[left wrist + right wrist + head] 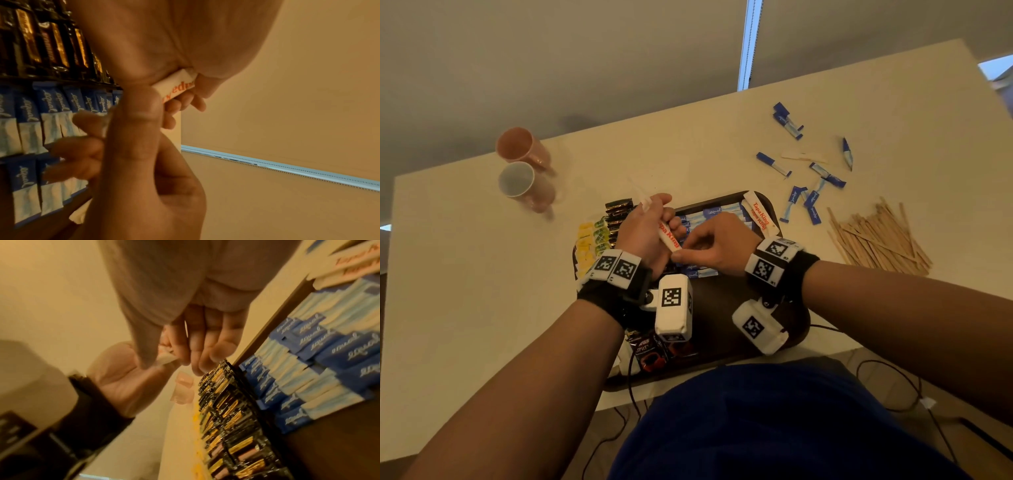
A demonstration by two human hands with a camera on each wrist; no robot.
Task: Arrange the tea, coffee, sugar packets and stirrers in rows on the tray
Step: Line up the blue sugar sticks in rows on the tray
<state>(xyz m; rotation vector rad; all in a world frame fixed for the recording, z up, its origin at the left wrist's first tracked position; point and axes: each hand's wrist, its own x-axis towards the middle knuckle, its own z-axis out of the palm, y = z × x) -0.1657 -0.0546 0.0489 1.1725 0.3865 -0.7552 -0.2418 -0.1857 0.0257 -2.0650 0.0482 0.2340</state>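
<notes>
Over the dark brown tray (pixel 726 305), my left hand (pixel 654 222) grips a long white packet with red "Tapa King" lettering (pixel 668 237). My right hand (pixel 686 250) pinches the packet's near end between thumb and fingers. The left wrist view shows the packet (pixel 176 86) held in my left fist, with the right thumb (pixel 135 121) against it. On the tray lie rows of black coffee sachets (pixel 226 418), blue sugar packets (pixel 308 369), yellow and green tea bags (pixel 590 240) and two more white packets (pixel 758 212). A heap of wooden stirrers (pixel 876 236) lies on the table to the right.
Several loose blue sugar packets (pixel 808 192) are scattered on the cream table (pixel 482 291) behind and right of the tray. Two cups (pixel 524 171) stand at the back left. Dark sachets (pixel 650 353) lie at the tray's near left corner. Cables hang off the near edge.
</notes>
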